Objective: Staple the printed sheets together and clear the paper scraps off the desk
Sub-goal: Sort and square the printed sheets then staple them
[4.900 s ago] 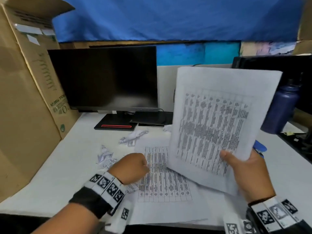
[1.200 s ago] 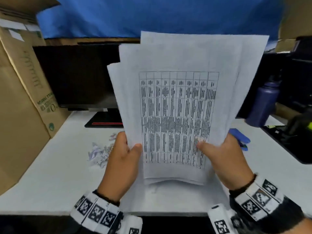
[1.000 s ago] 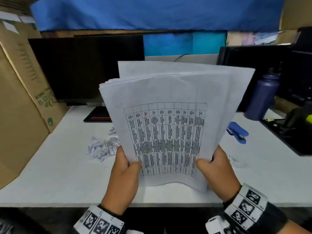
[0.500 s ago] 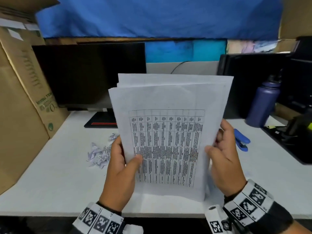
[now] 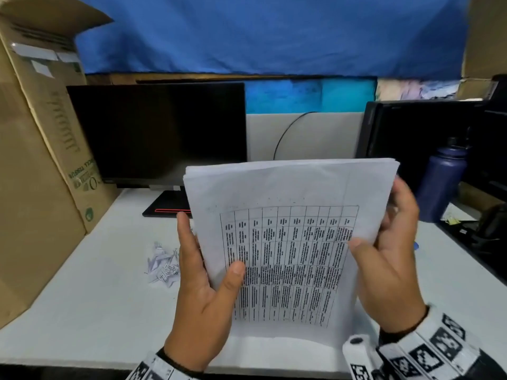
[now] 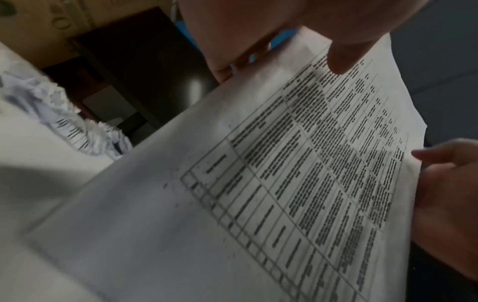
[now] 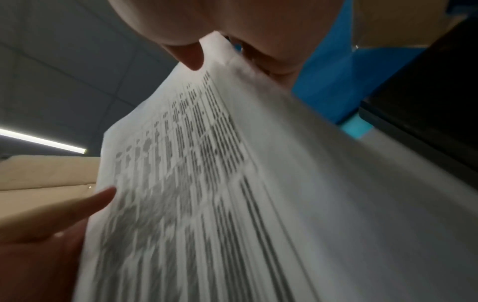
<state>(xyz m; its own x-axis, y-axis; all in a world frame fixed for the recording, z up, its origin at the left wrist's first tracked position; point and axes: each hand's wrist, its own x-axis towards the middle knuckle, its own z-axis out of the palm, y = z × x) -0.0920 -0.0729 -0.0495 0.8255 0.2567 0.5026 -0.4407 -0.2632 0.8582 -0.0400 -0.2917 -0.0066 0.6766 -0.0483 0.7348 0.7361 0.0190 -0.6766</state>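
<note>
A stack of printed sheets (image 5: pixel 288 242) with a table on the front stands upright, its bottom edge on the white desk (image 5: pixel 82 311). My left hand (image 5: pixel 208 259) grips its left edge, thumb on the front. My right hand (image 5: pixel 381 229) grips the right edge, thumb in front and fingers behind. The wrist views show the sheets (image 6: pixel 258 183) (image 7: pixel 232 204) close up between thumb and fingers. A heap of crumpled paper scraps (image 5: pixel 163 266) (image 6: pixel 77 126) lies on the desk left of my left hand. Only a blue sliver of the stapler (image 5: pixel 416 246) shows past my right hand.
A dark monitor (image 5: pixel 159 133) stands at the back on a black base. A tall cardboard box (image 5: pixel 35 160) walls the left side. At the right are a second black screen (image 5: pixel 411 133), a dark blue bottle (image 5: pixel 441 185) and black gear (image 5: pixel 488 231).
The fanned, uneven sheets have been squared into one aligned stack standing on the desk. My right hand has slid higher up the right edge; the left hand keeps its grip.
</note>
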